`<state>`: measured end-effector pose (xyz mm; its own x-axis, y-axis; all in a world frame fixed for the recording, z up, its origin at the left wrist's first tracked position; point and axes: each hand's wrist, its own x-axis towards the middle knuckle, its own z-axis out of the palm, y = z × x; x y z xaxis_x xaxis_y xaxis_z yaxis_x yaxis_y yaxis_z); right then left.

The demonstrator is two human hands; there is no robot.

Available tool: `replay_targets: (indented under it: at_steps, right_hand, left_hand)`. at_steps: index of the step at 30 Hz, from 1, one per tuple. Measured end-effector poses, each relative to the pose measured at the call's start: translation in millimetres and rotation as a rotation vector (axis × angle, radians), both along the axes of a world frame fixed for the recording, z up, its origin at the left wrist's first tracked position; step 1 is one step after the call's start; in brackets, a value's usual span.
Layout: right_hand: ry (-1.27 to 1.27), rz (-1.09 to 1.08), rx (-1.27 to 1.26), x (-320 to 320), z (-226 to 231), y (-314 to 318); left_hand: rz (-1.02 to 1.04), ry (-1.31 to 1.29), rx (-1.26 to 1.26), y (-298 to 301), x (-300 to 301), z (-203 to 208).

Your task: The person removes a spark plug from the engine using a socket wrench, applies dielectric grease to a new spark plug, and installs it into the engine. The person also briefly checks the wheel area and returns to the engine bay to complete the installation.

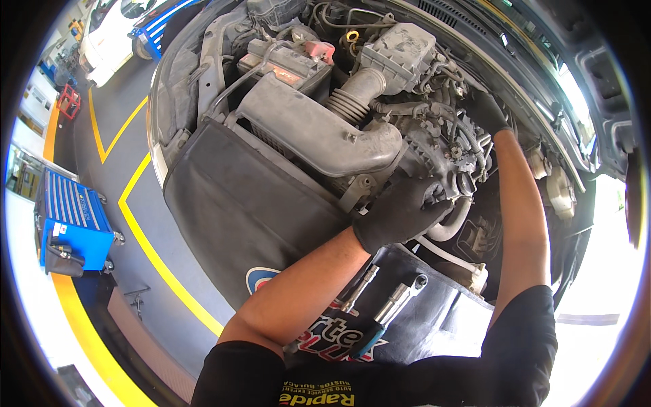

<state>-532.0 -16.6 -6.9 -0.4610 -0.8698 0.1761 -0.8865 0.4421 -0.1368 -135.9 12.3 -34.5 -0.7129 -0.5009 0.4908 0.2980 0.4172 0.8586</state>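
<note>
My left hand (401, 214), in a black glove, is at the front of the engine (434, 146). Its fingers are curled in beside a round dark opening (465, 183) and a pale curved pipe (453, 220); what they grip is hidden. Farther back, my right hand (485, 114), also gloved in black, reaches down behind the hoses and wiring at the engine's far right side. Its fingers are out of sight. On the black fender cover (237, 197) below my left hand lie a ratchet (397, 303) and a socket extension (360, 288).
A wide grey air intake duct (305, 125) crosses the front of the engine bay, with a ribbed hose (356, 95) leading to the air filter box (400, 51). Behind the duct sits a battery (285, 64). A blue tool cabinet (74, 220) stands on the floor at left.
</note>
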Motion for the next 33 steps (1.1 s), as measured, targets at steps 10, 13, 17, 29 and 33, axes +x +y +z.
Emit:
replay_targets:
  at_steps: [10,13,17,29,33]
  right_hand:
    - [0.120,0.017,0.020,-6,-2,-1]
    - [0.111,-0.087,0.048,-10,-3,-4]
    - [-0.041,0.142,-0.039,-17,-13,1]
    - [0.360,0.319,-0.127,-54,-35,-6]
    - [0.106,0.180,-0.051,-50,-34,-8]
  left_hand:
    - [-0.020,-0.022,0.037,2,-3,-4]
    - [-0.030,-0.035,0.027,0,-2,-1]
    - [-0.097,-0.106,0.082,-2,2,2]
    - [0.083,-0.091,-0.055,5,-4,-11]
    - [0.111,0.005,-0.052,7,-5,-13]
